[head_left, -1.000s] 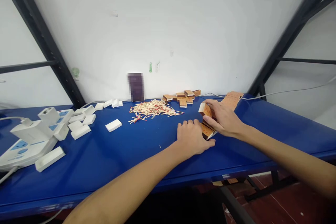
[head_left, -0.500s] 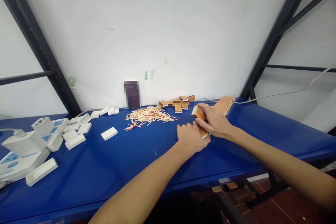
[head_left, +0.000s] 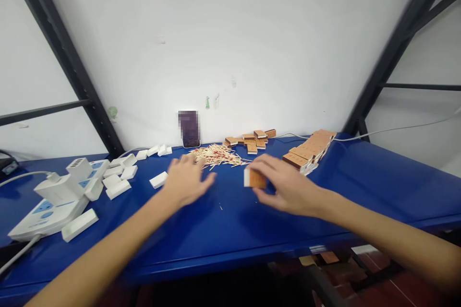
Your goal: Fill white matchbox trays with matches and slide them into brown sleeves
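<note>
My right hand (head_left: 284, 184) grips a brown matchbox (head_left: 257, 179) with a white end, held over the blue table (head_left: 201, 230). My left hand (head_left: 187, 178) is open, fingers stretched forward, at the left edge of a heap of loose red-tipped matches (head_left: 219, 155). Just left of that hand lies a white matchbox tray (head_left: 159, 180). Behind my right hand, brown matchboxes (head_left: 309, 146) lie in a long row on the table. Whether my left fingertips touch the matches I cannot tell.
More matchboxes (head_left: 251, 141) are piled by the wall. At the left, several white trays (head_left: 118, 188) lie beside a power strip (head_left: 50, 218) with chargers and cables. A phone (head_left: 189, 129) leans on the wall. Dark metal posts (head_left: 382, 62) frame the table.
My left hand has left the matchboxes and moved left to the match heap. My right hand has come left and nearer, holding one matchbox. Matchboxes now lie where both hands were working.
</note>
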A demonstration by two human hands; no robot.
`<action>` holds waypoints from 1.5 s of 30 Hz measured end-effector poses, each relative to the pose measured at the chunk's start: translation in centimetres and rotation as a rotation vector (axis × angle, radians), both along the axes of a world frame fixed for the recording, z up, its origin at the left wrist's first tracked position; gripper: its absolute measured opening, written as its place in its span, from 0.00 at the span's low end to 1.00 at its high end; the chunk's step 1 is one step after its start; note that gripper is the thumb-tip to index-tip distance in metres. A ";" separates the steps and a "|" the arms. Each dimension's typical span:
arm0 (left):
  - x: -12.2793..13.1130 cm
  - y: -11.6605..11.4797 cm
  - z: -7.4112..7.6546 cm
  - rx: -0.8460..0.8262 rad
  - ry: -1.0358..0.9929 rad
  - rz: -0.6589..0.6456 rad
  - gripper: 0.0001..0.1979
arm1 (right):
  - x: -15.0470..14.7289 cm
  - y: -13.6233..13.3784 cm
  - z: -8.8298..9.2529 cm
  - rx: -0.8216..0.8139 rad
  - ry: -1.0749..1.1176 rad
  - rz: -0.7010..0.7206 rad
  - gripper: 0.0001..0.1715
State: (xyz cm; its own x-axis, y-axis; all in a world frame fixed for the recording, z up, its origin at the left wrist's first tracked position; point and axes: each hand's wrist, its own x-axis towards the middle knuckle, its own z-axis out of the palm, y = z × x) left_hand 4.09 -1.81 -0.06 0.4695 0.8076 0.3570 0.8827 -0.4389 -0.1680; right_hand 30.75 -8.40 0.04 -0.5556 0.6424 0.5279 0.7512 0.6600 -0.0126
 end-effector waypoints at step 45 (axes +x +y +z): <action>-2.2 1.6 -2.4 -0.402 -0.383 -0.507 0.14 | -7.1 9.2 -4.6 -0.259 -0.127 -0.206 0.17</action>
